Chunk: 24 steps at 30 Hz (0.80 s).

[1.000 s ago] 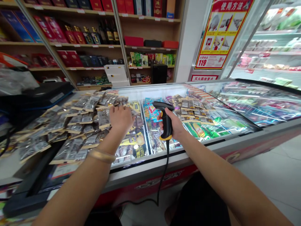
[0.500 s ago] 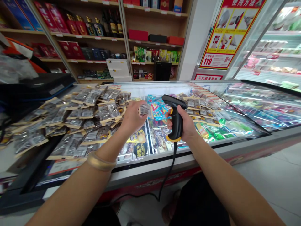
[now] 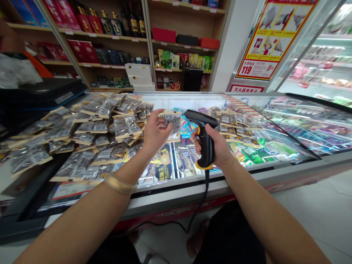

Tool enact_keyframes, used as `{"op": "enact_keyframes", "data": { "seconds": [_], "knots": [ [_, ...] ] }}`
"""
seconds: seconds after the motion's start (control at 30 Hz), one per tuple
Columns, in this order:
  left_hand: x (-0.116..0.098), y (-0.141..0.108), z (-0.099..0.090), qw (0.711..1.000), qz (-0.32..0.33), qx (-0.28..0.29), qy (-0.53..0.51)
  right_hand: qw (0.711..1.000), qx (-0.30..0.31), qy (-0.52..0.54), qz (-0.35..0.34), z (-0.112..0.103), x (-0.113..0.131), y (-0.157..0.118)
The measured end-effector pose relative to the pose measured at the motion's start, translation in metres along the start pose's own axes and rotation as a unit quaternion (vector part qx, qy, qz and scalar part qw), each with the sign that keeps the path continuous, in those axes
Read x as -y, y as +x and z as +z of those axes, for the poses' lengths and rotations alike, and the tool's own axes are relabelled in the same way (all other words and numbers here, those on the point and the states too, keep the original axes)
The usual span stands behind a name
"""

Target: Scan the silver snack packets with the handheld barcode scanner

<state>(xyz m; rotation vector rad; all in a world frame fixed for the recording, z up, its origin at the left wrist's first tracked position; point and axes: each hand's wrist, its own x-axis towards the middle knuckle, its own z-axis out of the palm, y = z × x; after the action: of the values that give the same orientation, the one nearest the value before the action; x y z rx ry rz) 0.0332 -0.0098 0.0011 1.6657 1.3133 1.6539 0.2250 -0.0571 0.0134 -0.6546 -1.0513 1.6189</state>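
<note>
My left hand [image 3: 154, 132], with a gold bangle [image 3: 120, 184] on the forearm, grips a small clear-fronted packet [image 3: 174, 127] with tan edges, its printed face turned toward the scanner. My right hand [image 3: 220, 146] is wrapped round the handle of a black and yellow barcode scanner [image 3: 206, 145]. The scanner's head points left at the packet, a short gap apart. A black cable [image 3: 200, 205] hangs from its handle. Similar packets [image 3: 103, 126] lie in a large heap left of my left hand, and more packets [image 3: 233, 123] lie to the right of the scanner.
Below my hands a chest freezer [image 3: 176, 198] holds bagged frozen goods [image 3: 188, 159]. Shelves with boxes and bottles [image 3: 134, 25] stand behind. A white box [image 3: 139, 75] sits at the back, a black machine [image 3: 44, 91] at left. The scanner cable loops near the floor.
The packet in my left hand has turned, so more of its face shows, and my fingers have spread somewhat. The scanner stays nearly in place. The view has shifted slightly.
</note>
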Motion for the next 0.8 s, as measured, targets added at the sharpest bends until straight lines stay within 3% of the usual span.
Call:
{"op": "enact_keyframes", "data": {
  "seconds": [0.3,0.8],
  "knots": [
    [0.0011,-0.0030,0.0020,0.997,0.019,0.008,0.074,0.998,0.025,-0.053,0.029,0.0028,0.0006,-0.0043],
    [0.0010,-0.0035,0.0004,0.997,0.026,0.019,0.075,0.996,0.007,-0.059,0.061,0.0007,-0.0012,-0.0018]
  ]
}}
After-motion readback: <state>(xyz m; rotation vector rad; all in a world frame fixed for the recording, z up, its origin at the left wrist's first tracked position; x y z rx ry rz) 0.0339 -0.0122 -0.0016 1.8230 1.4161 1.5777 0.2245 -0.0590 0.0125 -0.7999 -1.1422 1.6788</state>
